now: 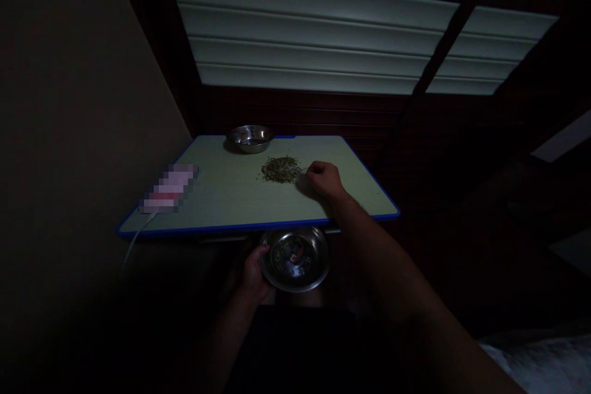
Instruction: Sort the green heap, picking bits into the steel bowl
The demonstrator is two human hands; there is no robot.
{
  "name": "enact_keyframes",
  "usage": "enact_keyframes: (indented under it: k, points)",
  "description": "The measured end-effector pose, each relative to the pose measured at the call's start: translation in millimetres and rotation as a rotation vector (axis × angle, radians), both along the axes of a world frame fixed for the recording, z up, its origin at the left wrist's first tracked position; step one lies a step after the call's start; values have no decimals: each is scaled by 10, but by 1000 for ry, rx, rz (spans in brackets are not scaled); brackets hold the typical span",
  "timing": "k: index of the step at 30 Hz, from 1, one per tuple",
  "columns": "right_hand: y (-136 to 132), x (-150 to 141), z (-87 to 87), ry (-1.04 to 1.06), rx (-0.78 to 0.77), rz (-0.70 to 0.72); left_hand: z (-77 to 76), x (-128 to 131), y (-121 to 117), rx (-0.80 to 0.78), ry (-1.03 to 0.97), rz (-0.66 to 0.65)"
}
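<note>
My left hand [255, 272] grips the rim of a shiny metal bowl [323, 258] just below the table's front edge. Inside that bowl are some small bits and a patch with orange and white, too dim to name. My right hand [324, 178] is closed over the table, at the right side of a loose pile of small greenish-brown grains [280, 169]. A thin pale shape shows between its fingers and the pile, but I cannot make out what it is. A second metal bowl [252, 146] stands behind the pile, to the left.
The pale table [221, 203] has a blue edge. On its left lies a blurred pink, phone-shaped thing [170, 188] with a white cable [133, 239] hanging off the side. Dark wooden doors with pale slats [305, 31] rise behind, and a wall is at left. The room is dim.
</note>
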State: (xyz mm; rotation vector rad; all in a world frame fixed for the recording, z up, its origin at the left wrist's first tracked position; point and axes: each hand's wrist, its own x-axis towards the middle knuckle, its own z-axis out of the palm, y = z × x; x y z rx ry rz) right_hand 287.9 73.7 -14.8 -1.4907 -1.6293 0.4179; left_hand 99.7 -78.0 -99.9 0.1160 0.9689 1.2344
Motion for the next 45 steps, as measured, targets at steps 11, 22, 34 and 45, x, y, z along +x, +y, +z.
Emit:
enact_keyframes:
  k: [11,22,34,45]
  points:
    - [-20,-6,20,-12,-31,10,-36,-11,5,-4,8,-16]
    - [-11,-9,9,5,-33,53,-17,-11,-4,-12,-1,-21]
    - [18,2,-45,-19,-5,99,-26,-3,9,-22,9,0]
    - [16,4,-31,0,20,34,29,16,-10,-22,39,2]
